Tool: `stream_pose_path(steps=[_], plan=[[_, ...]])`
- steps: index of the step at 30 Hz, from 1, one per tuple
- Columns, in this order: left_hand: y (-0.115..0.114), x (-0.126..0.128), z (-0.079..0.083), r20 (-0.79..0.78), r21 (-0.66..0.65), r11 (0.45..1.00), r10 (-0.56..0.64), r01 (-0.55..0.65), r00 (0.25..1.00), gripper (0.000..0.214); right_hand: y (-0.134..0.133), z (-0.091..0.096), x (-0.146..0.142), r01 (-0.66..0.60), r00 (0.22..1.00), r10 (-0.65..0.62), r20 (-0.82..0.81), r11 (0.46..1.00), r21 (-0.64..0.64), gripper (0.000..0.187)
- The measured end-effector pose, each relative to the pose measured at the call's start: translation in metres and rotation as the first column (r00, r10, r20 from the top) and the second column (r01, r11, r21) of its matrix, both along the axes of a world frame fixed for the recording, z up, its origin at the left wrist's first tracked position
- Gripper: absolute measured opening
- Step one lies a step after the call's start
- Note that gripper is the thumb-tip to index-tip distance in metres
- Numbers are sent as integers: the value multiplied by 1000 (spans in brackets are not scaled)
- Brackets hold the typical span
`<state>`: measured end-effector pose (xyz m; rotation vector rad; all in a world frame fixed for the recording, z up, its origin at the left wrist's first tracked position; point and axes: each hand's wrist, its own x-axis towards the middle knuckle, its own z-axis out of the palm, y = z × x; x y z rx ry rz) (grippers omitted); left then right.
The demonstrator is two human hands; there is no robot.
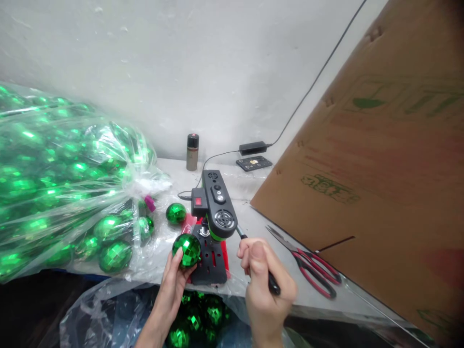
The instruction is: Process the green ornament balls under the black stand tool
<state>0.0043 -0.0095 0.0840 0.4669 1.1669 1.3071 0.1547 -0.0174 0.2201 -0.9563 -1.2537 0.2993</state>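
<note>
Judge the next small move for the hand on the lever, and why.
Likely pull the lever down with the right hand: it grips the lever, and the left hand holds the green ball against the black machine, just below its head.

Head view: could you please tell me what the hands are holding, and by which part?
Left hand cups the green faceted ball from below, beside the black machine. Right hand grips the black lever around its middle.

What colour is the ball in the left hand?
The ball is shiny green with mirror-like facets, clearest in the head view.
</note>
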Motion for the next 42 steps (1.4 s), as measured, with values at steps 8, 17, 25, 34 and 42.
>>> stream_pose_path(steps=[8,17,25,34,42], plan=[[13,7,-23,-416,162,984,1,73,909,89,-1,4,1,-2,1000,1,29,1000,22,42],[10,21,-31,-764,230,959,71,168,641,75,-3,2,3,-24,998,21,54,998,50,38],[14,33,-56,-748,332,922,128,201,651,77,-4,0,5,-32,998,29,60,998,50,36],[19,34,-66,-825,352,891,151,287,545,78,-5,-9,6,-29,997,25,78,998,51,32],[21,39,-77,-852,432,851,276,298,445,70,-7,-30,5,-15,999,10,47,994,108,34]])
